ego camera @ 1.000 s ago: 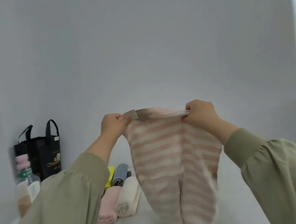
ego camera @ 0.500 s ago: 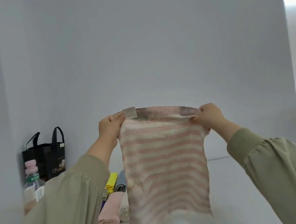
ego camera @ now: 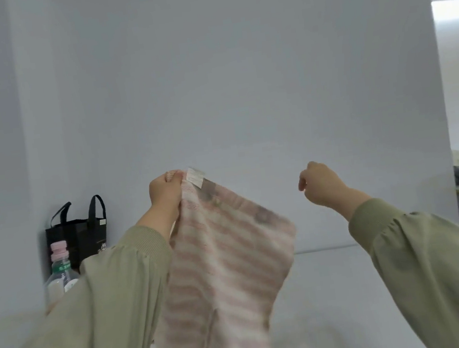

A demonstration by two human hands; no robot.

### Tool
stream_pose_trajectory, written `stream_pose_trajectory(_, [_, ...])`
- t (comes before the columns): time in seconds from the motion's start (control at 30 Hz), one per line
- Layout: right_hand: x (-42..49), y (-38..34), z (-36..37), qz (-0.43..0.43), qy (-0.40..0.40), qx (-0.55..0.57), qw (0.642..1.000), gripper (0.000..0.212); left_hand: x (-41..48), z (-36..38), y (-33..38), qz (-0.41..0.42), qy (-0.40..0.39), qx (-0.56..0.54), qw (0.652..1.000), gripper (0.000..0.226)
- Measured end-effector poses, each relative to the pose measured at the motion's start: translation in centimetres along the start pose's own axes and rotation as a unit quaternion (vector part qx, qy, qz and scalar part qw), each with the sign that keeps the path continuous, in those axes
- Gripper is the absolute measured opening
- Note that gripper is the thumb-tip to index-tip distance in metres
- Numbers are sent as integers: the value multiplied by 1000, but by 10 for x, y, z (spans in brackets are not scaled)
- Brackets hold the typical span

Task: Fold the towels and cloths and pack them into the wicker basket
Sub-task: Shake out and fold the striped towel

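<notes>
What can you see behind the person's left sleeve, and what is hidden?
Behind the left sleeve stand a black bag and a pink-capped bottle. Their lower parts are covered, as is anything else on the table there.

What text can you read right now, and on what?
None is legible.
Black tote bag: pale print low on the front, mostly hidden by the left sleeve, unreadable.
Bottle: green label with white marks, too blurred.
Striped towel: sewn tag by the left hand, print too small.
</notes>
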State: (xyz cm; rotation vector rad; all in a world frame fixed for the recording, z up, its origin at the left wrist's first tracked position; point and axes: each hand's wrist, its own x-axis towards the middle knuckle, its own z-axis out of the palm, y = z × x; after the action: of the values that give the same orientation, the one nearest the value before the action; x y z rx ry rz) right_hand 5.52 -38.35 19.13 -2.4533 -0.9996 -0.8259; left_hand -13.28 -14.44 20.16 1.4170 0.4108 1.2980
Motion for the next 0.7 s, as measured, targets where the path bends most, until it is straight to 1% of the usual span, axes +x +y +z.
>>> stream_pose_trajectory(0.03, [-1, 1, 2, 9, -8, 65, 998, 34, -2, -1, 4, -7, -16, 1, 1000, 14])
stream_pose_trajectory(0.07, [-4, -2, 6, 23, -33, 152, 988, 39, -5, 0, 8, -8, -40, 9, 999, 14])
stream_pose_trajectory(0.1, [-9, -9, 10, 33, -68, 249, 966, 43, -11, 0, 13, -3, -67, 28, 997, 13])
stream_pose_trajectory(0.13, [-15, -17, 15, 36, -112, 336, 935, 48, -15, 3, 16, 3, -97, 49, 994, 13])
stream_pose_trajectory(0.2, [-28, -39, 25, 19, -201, 448, 871, 56, -24, 8, 21, 21, -151, 103, 983, 12])
stream_pose_trajectory(0.27, [-37, -62, 33, -7, -255, 494, 831, 63, -32, 12, 27, 30, -196, 155, 968, 14])
stream_pose_trajectory(0.37, [-36, -89, 44, -24, -268, 532, 803, 76, -37, 14, 34, 26, -251, 163, 954, 18])
stream_pose_trajectory(0.4, [-33, -96, 47, -35, -273, 550, 788, 77, -39, 13, 37, 26, -262, 157, 952, 18])
stream_pose_trajectory(0.43, [-31, -100, 49, -51, -283, 563, 775, 74, -40, 13, 39, 27, -269, 151, 951, 19])
stream_pose_trajectory(0.47, [-30, -105, 50, -71, -295, 568, 765, 65, -40, 13, 40, 28, -273, 143, 951, 20])
stream_pose_trajectory(0.53, [-31, -115, 49, -89, -307, 560, 765, 50, -38, 12, 42, 37, -268, 126, 954, 18])
stream_pose_trajectory(0.57, [-31, -118, 48, -81, -305, 544, 777, 42, -37, 12, 42, 45, -253, 117, 959, 15])
stream_pose_trajectory(0.6, [-32, -120, 47, -67, -292, 522, 799, 36, -34, 12, 42, 55, -223, 109, 967, 13])
stream_pose_trajectory(0.7, [-22, -115, 52, -7, -202, 414, 888, 19, -22, 6, 36, 104, -87, 107, 985, 14])
